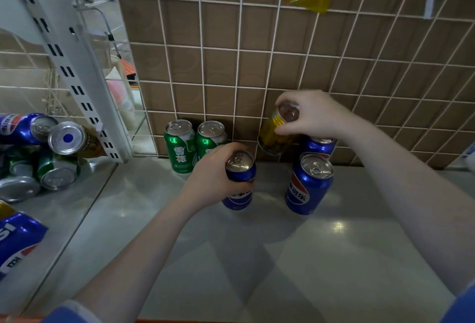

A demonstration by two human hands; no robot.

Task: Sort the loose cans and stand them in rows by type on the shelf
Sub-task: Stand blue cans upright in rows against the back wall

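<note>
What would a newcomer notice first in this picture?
Two hands at work mid-shelf: the left hand grips an upright blue can, while the right hand holds a tilted yellow can near the grid wall. Two green cans stand at the back, and loose cans are piled left.

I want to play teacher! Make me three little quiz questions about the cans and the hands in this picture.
1. True or false: the yellow can stands upright on the shelf.
2. What colour is the can that the left hand grips?
3. How many green cans stand at the back wall? A) two B) four

Key: 1. False; the right hand holds it tilted. 2. Blue. 3. A.
</note>
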